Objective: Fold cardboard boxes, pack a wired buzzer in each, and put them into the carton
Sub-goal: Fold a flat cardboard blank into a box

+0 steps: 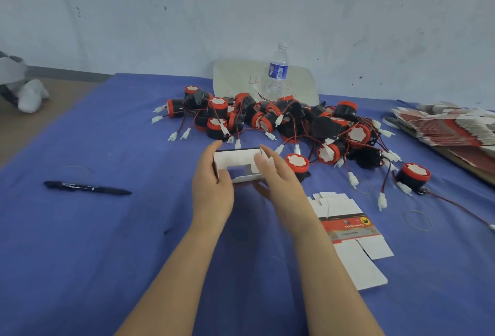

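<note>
While both forearms reach forward from the lower edge of the view and converge over the middle of the desk (pixel 107 255), the hands meet on one small white box (pixel 238 160) held just above the blue cloth

Left hand (pixel 211 185): back of the hand toward the camera, thumb raised to the far top corner, fingers curled round the left end of the box, so it grips it. Wrist straight, in line with the forearm

Right hand (pixel 278 177): palm turned inward to the left, thumb up at the top right corner, one finger laid on the right end flap, other fingers tucked under the box, so it holds it too

Box: partly formed, white inner face toward the camera, near side open, dark edge along the top

Buzzers (pixel 281 118): tangled heap of black and red units with red and black wires and white plugs, just beyond the hands; one buzzer sits just beside the right hand

Flat box (pixel 348 231): lies unfolded on the desk, beside the right forearm. Stack of flat boxes (pixel 450 126) at the far right edge

Pen (pixel 88 188): well left of the hands. Bottle (pixel 277 73): upright behind the heap. Rubber band (pixel 419 220): on the cloth at right
</note>
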The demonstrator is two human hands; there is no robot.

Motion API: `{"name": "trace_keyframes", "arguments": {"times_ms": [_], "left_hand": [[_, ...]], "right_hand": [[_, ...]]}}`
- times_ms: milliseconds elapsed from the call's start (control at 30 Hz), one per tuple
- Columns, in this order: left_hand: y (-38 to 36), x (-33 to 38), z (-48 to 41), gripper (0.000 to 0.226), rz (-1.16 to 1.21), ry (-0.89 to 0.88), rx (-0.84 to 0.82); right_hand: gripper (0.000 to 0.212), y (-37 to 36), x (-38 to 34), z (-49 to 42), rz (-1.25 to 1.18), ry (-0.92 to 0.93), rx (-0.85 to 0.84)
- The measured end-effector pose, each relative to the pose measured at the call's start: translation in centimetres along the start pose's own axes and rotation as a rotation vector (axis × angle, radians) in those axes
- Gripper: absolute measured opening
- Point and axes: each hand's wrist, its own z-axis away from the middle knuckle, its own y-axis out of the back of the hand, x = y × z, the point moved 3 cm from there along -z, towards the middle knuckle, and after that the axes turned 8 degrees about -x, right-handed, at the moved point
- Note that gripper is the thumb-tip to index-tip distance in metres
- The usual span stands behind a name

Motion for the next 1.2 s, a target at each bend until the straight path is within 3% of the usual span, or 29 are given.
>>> {"name": "trace_keyframes", "arguments": {"times_ms": [67,167,300,433,533,600,733,833,967,1200], "left_hand": [[0.3,0.1,-0.1,0.05,0.018,-0.007,0.037],[0.9,0.1,-0.4,0.05,0.072,0.005,0.043],[0.6,0.1,-0.3,0.054,0.044,-0.048,-0.059],[-0.2,1.0,0.0,0.063,-0.012,-0.172,-0.204],[-0.6,1.2,0.8,0.059,-0.027,-0.215,-0.329],[-0.9,1.6,0.8,0.045,0.027,-0.162,-0.396],[-0.5,0.6,-0.9,0.045,0.289,0.178,-0.37],[0.0,0.4,-0.3,0.037,0.118,0.069,-0.464],[0.9,-0.4,0.0,0.045,0.089,0.122,-0.574],[1.2,-1.0,-0.3,0.038,0.083,0.145,-0.46]], "right_hand": [[0.055,-0.7,0.0,0.0,-0.065,-0.026,-0.128],[0.033,-0.9,-0.4,-0.3,-0.213,-0.081,-0.208],[0.04,0.1,0.1,-0.2,-0.145,0.019,-0.153],[0.047,0.2,0.9,-0.1,-0.139,-0.077,-0.094],[0.04,0.5,1.1,-0.1,-0.137,-0.11,-0.056],[0.038,0.9,1.1,-0.1,-0.16,-0.106,-0.031],[0.034,1.5,1.1,-0.2,-0.151,-0.108,-0.022],[0.036,1.9,1.1,-0.1,-0.159,-0.109,-0.045],[0.05,2.2,1.1,0.0,-0.184,-0.118,-0.072],[0.056,1.5,0.9,-0.1,-0.303,-0.131,-0.207]]}}
